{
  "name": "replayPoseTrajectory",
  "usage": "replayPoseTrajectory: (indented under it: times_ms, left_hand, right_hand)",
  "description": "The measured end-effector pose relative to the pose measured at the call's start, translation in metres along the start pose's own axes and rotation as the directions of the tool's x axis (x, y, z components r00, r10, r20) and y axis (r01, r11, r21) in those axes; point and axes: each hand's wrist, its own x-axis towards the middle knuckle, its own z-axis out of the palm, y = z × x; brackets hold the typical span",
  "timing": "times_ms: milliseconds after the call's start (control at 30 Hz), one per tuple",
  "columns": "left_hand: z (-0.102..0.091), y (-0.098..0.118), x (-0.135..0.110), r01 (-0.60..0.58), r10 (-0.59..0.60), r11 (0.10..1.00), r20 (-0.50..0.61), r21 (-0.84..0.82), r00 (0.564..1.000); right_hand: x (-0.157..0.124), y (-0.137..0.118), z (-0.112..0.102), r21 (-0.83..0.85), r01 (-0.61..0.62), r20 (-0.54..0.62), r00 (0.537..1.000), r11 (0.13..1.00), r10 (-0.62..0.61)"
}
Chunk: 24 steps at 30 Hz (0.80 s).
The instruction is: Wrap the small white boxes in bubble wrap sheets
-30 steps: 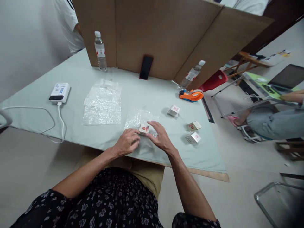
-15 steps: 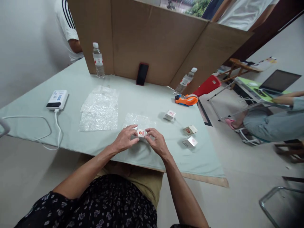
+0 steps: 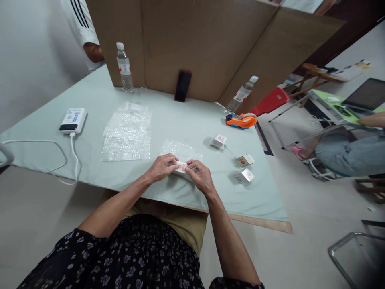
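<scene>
A small white box with a red mark (image 3: 181, 166) lies on a sheet of bubble wrap (image 3: 180, 149) near the front edge of the pale green table (image 3: 186, 116). My left hand (image 3: 161, 167) pinches the box and the wrap's near edge from the left. My right hand (image 3: 201, 176) pinches them from the right. Both hands have their fingers curled onto the box, which is mostly hidden between them.
Three more small boxes (image 3: 219, 141) (image 3: 245, 160) (image 3: 244, 175) lie to the right. A stack of bubble wrap (image 3: 128, 132), a power bank with cable (image 3: 72, 121), two water bottles (image 3: 124, 67) (image 3: 242, 94), an orange tape dispenser (image 3: 242, 121), a phone (image 3: 183, 86) and a cardboard screen (image 3: 210, 44) are behind. People stand at the back left and sit at right.
My hands went from resting flat around the box to closing on it from both sides, with the wrap's near edge drawn up against it.
</scene>
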Motion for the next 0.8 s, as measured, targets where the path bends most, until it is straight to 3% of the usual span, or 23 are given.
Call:
replayPoseTrajectory:
  times_ms: [433,500,600,633,700,800]
  left_hand:
    - [-0.002,0.002,0.005,0.11,-0.11,0.994,0.045,0.013,0.993]
    - [-0.003,0.001,0.007,0.128,-0.13,0.991,0.052,0.03,0.99]
    - [-0.003,0.0,0.009,0.152,-0.154,0.988,0.065,0.037,0.986]
    - [-0.003,0.0,0.009,0.155,-0.157,0.987,0.068,0.034,0.985]
    - [-0.002,0.001,0.01,0.152,-0.154,0.988,0.066,0.034,0.986]
    - [-0.003,0.003,0.01,0.147,-0.15,0.988,0.06,0.055,0.987]
  right_hand:
    - [0.0,0.005,0.004,0.034,-0.081,-0.002,0.997,0.996,0.081]
    - [-0.002,-0.002,0.001,-0.064,-0.066,-0.056,0.997,0.996,0.062]
    - [-0.008,-0.024,-0.002,-0.348,0.035,-0.192,0.976,0.937,-0.108]
    - [-0.01,-0.031,-0.002,-0.433,0.082,-0.179,0.968,0.898,-0.175]
    - [-0.014,-0.043,0.002,-0.547,0.189,-0.035,0.968,0.816,-0.248]
    - [-0.016,-0.046,0.013,-0.625,0.291,0.187,0.957,0.725,-0.222]
